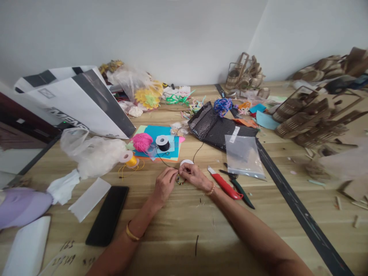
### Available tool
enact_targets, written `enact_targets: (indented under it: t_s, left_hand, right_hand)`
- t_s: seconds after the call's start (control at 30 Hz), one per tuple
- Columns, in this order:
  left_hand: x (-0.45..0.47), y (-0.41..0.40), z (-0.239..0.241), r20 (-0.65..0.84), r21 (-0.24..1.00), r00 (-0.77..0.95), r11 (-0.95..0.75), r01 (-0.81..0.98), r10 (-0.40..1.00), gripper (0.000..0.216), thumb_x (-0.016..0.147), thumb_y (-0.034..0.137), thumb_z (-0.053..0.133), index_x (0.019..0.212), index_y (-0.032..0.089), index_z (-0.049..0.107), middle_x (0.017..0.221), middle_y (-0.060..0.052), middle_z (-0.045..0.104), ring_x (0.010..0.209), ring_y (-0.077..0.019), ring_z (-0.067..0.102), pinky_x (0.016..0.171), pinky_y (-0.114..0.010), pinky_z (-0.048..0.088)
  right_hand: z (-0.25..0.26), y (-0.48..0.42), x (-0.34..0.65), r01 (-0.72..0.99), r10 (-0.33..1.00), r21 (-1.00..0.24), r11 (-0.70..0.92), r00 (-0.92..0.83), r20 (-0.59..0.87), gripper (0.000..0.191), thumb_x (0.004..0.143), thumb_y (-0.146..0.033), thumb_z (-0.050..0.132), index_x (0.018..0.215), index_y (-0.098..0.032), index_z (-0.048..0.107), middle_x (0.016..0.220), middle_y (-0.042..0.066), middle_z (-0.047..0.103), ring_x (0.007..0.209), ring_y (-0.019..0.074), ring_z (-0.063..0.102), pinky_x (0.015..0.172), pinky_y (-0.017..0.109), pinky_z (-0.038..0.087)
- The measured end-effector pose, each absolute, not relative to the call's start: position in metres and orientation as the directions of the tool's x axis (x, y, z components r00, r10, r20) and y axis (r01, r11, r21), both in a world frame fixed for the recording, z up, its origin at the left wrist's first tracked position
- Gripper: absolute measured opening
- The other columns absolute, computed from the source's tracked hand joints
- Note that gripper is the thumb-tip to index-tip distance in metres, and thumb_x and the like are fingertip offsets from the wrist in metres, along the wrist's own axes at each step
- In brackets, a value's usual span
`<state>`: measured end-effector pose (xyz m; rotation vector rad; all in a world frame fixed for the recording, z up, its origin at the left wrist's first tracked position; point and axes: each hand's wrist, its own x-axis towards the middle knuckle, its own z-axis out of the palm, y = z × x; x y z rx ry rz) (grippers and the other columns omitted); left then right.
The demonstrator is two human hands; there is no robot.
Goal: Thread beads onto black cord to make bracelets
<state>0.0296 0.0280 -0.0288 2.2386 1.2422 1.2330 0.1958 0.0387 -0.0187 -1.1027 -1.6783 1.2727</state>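
Fingers of the left hand [164, 186] and of the right hand [196, 176] are drawn together, fingertip to thumb, clamped on a small beaded loop [180, 181] that sits low between them, near the middle of the desk [172, 239]. Whether they pinch bead or cord is too small to tell. Thin black cord [161, 158] runs from the hands toward a spool [163, 143] on the far side, which rests on blue and other coloured paper sheets [153, 132] beside a pink ball of yarn [143, 142].

Pale wood grain runs across the desk; a dark strip [297, 207] crosses it slantwise on the right, and handwritten numbers [66, 245] mark the near left, close by a black phone [107, 216]. Right of the hands lie a red-handled knife [227, 186] and a dark green tool [243, 193], just beside each other. Farther off, a clear plastic bag [244, 157] overlaps a black padded envelope [209, 128].

A plain grey wall [178, 42] rises behind, with a corner line toward the right. Brown slatted baskets [299, 115] crowd the far right; a large white paper bag [77, 109] leans at the far left, and beyond the left edge shows dark reddish-brown woodwork [20, 119].
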Motion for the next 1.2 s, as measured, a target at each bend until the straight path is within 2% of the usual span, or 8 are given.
enact_targets:
  t_s: [0.1, 0.23, 0.33, 0.43, 0.6, 0.83, 1.03, 1.2]
  left_hand:
    - [0.03, 0.028, -0.024, 0.407, 0.713, 0.226, -0.463, 0.527, 0.885, 0.014, 0.083, 0.018, 0.054, 0.078, 0.018, 0.067, 0.079, -0.005, 0.069, 0.076, -0.0161, 0.064, 0.073, -0.026, 0.049]
    - [0.028, 0.033, -0.014, 0.129, 0.876, 0.187, -0.201, 0.439, 0.974, 0.011, 0.076, 0.024, 0.059, 0.071, 0.017, 0.066, 0.071, -0.002, 0.067, 0.068, -0.0155, 0.059, 0.066, -0.025, 0.046]
    - [0.026, 0.039, -0.009, -0.082, 0.952, 0.206, 0.016, 0.305, 0.975, 0.017, 0.072, 0.032, 0.063, 0.07, 0.015, 0.065, 0.06, 0.0, 0.06, 0.057, -0.0127, 0.052, 0.058, -0.024, 0.041]
    - [0.023, 0.042, -0.006, -0.204, 0.969, 0.28, 0.153, 0.191, 0.938, 0.022, 0.067, 0.036, 0.066, 0.069, 0.014, 0.065, 0.056, 0.003, 0.055, 0.053, -0.0102, 0.045, 0.056, -0.023, 0.037]
    - [0.021, 0.043, -0.003, -0.289, 0.957, 0.365, 0.271, 0.101, 0.885, 0.027, 0.065, 0.041, 0.069, 0.071, 0.014, 0.065, 0.056, 0.003, 0.053, 0.053, -0.0091, 0.043, 0.054, -0.022, 0.034]
    - [0.023, 0.043, -0.007, -0.349, 0.923, 0.377, 0.383, -0.017, 0.858, 0.028, 0.064, 0.039, 0.072, 0.066, 0.013, 0.062, 0.056, 0.002, 0.053, 0.052, -0.0088, 0.044, 0.054, -0.023, 0.034]
    - [0.023, 0.042, -0.01, -0.357, 0.901, 0.352, 0.418, -0.115, 0.865, 0.027, 0.06, 0.036, 0.076, 0.065, 0.013, 0.063, 0.056, 0.001, 0.055, 0.053, -0.0095, 0.047, 0.054, -0.023, 0.034]
    - [0.024, 0.041, -0.007, -0.366, 0.887, 0.345, 0.436, -0.152, 0.864, 0.027, 0.058, 0.034, 0.078, 0.069, 0.012, 0.066, 0.06, 0.0, 0.058, 0.055, -0.0097, 0.049, 0.054, -0.023, 0.034]
  right_hand:
    - [-0.015, 0.038, 0.198, 0.235, 0.936, -0.959, 0.157, -0.345, 0.069, 0.012, 0.082, -0.024, 0.052, 0.076, -0.015, 0.056, 0.063, -0.003, 0.046, 0.057, 0.0092, 0.04, 0.054, 0.021, 0.031]
    - [-0.011, 0.038, 0.2, 0.285, 0.932, -0.936, 0.204, -0.351, 0.096, 0.01, 0.083, -0.022, 0.052, 0.076, -0.016, 0.056, 0.065, -0.002, 0.049, 0.059, 0.0097, 0.042, 0.055, 0.021, 0.032]
    - [-0.009, 0.039, 0.201, 0.29, 0.92, -0.928, 0.234, -0.374, 0.115, 0.01, 0.084, -0.022, 0.052, 0.078, -0.015, 0.057, 0.066, -0.002, 0.049, 0.061, 0.0103, 0.043, 0.056, 0.021, 0.034]
    - [-0.008, 0.039, 0.202, 0.289, 0.913, -0.923, 0.252, -0.389, 0.127, 0.01, 0.085, -0.021, 0.053, 0.078, -0.015, 0.057, 0.066, -0.002, 0.049, 0.062, 0.0105, 0.044, 0.057, 0.021, 0.034]
    - [-0.007, 0.04, 0.203, 0.254, 0.9, -0.935, 0.247, -0.418, 0.124, 0.013, 0.086, -0.025, 0.053, 0.079, -0.015, 0.058, 0.069, 0.0, 0.052, 0.064, 0.011, 0.046, 0.057, 0.021, 0.036]
    - [-0.003, 0.038, 0.202, 0.236, 0.908, -0.933, 0.272, -0.384, 0.168, 0.008, 0.084, -0.023, 0.056, 0.081, -0.016, 0.058, 0.068, -0.002, 0.05, 0.061, 0.0101, 0.047, 0.055, 0.02, 0.038]
    - [-0.006, 0.037, 0.201, 0.259, 0.854, -0.855, 0.449, -0.406, 0.326, 0.007, 0.081, -0.019, 0.058, 0.085, -0.018, 0.053, 0.069, -0.002, 0.05, 0.06, 0.0103, 0.047, 0.056, 0.021, 0.04]
    - [-0.008, 0.035, 0.2, 0.307, 0.786, -0.748, 0.588, -0.437, 0.438, 0.005, 0.087, -0.023, 0.057, 0.088, -0.018, 0.056, 0.069, -0.001, 0.049, 0.063, 0.0124, 0.047, 0.061, 0.024, 0.038]
